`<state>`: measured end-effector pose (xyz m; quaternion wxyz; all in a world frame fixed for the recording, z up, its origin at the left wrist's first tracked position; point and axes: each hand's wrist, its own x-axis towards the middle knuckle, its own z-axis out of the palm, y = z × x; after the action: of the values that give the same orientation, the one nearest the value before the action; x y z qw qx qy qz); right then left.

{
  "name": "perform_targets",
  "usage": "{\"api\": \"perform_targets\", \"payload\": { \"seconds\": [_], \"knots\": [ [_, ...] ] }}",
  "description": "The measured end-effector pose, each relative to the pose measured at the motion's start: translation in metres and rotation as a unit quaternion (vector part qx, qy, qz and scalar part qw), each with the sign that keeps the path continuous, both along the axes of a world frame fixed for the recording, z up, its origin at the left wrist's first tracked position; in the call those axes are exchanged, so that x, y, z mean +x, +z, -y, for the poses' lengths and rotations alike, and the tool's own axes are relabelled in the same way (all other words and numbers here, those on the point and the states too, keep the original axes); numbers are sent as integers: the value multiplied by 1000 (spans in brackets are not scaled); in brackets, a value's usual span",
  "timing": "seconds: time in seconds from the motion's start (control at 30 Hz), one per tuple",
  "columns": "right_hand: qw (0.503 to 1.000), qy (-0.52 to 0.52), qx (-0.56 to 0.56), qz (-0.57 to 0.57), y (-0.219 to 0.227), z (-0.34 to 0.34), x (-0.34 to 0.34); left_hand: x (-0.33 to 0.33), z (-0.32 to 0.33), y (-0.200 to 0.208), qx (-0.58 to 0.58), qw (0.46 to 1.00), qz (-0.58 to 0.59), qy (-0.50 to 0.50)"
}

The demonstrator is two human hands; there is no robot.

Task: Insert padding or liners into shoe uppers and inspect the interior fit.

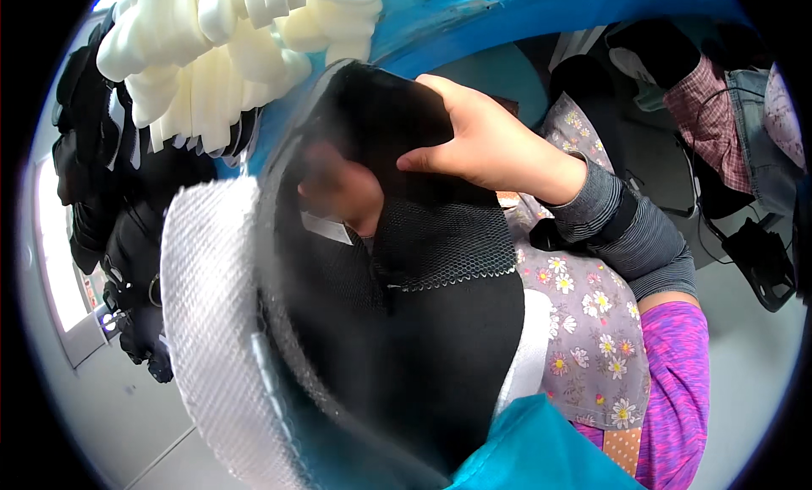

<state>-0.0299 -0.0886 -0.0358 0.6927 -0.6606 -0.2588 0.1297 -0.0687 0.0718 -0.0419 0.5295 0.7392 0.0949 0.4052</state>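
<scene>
A large black fabric piece (440, 346) with a mesh panel (452, 245) fills the middle of the head view, held up close. My right hand (499, 143) comes in from the right and grips its upper right edge, thumb in front and the other fingers hidden behind. My left hand (347, 190) shows blurred against the black fabric, left of the mesh; its fingers are too smeared to read. A small white strip (328, 229) lies just below it. Along the left side curves a wide white woven band (216, 321), beside a hazy translucent edge.
Bundles of cream foam-like strips (211, 59) and black straps (85, 186) hang at the upper left. A blue curved surface (507, 38) runs along the top. Teal cloth (541, 452) and a floral apron (592, 346) are at the lower right. Another person's checked clothing (706, 109) shows at the far right.
</scene>
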Motion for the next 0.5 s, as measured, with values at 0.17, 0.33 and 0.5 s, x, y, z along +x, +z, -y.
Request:
{"api": "perform_targets", "payload": {
  "seconds": [0.17,0.33,0.5],
  "knots": [
    [993,-54,-45,92,16,11,10,-14,-25,1,83,957,-255,-111],
    [988,-54,-73,125,12,4,1,-10,-13,-5,-15,990,-96,-105],
    [992,-57,-55,94,5,2,-4,-10,-11,-1,33,996,-74,-36]
  ]
}}
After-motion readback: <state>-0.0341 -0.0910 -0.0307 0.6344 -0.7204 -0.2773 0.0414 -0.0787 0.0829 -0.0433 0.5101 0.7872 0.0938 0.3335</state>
